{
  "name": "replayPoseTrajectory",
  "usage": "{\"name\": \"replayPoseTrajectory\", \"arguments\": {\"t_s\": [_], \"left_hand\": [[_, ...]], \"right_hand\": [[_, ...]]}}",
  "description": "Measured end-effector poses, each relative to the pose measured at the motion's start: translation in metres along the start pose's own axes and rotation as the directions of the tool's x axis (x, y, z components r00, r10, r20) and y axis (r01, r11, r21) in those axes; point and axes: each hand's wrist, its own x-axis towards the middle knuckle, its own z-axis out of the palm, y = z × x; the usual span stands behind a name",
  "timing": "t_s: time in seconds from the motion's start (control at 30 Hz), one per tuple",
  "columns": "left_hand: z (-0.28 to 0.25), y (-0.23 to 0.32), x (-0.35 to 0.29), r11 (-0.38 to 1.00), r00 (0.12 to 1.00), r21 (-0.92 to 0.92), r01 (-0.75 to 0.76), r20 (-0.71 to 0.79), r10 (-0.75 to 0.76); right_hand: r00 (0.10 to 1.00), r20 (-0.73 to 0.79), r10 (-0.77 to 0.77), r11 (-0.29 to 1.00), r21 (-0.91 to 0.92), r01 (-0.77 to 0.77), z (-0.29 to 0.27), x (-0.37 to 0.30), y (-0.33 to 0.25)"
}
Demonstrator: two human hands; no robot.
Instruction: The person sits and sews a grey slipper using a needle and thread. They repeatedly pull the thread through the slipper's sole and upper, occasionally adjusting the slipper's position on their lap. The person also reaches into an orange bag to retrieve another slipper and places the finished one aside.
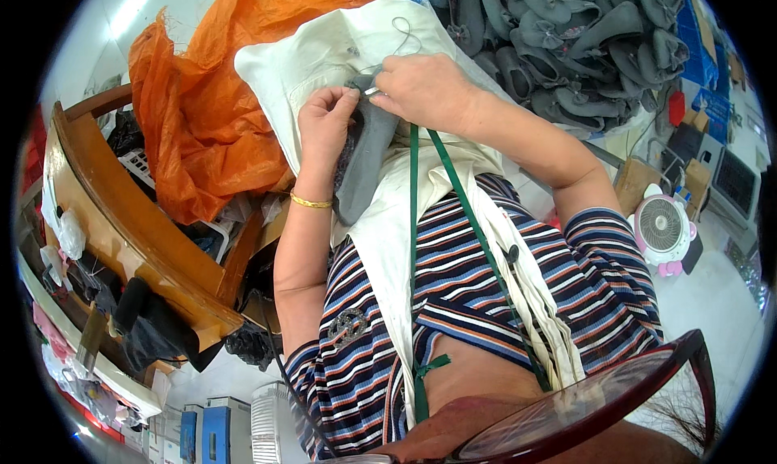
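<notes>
A soft grey flat shoe lies over the white cloth on my lap, its toe end up between my hands. My left hand is closed, thumb and forefinger pinching the shoe near that end. Just to the right, my right hand is closed in a pinch at the same spot. A small pale, shiny bit shows at its fingertips; what it is I cannot make out. A thin dark thread loops up above my right hand over the cloth.
A big pile of grey flat shoes with bows lies at the far right. Orange sheeting spreads at the far left beside a curved wooden table edge. A small pink-and-white fan stands to the right. Green straps hang down my front.
</notes>
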Motion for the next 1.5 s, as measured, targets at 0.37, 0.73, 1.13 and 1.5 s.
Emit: {"name": "replayPoseTrajectory", "arguments": {"t_s": [0.37,0.73,1.13,1.5], "left_hand": [[0.001,-0.001,0.003,1.000,1.000,-0.024,0.010,0.017,-0.009],[0.000,0.001,0.003,1.000,1.000,-0.025,0.013,0.020,-0.013],[-0.001,0.022,-0.016,0.983,0.991,0.133,0.127,0.015,-0.130],[0.001,0.033,-0.041,0.914,0.979,0.377,-0.151,0.185,0.086]], "right_hand": [[0.999,0.040,0.002,1.000,0.007,-0.003,0.002,0.004,0.002],[0.997,0.019,-0.078,0.997,0.020,0.077,0.003,-0.003,0.002],[0.985,-0.039,-0.167,0.986,-0.009,0.167,-0.006,-0.009,0.041],[0.985,0.065,0.158,0.780,0.603,-0.165,-0.042,-0.019,0.065]]}}
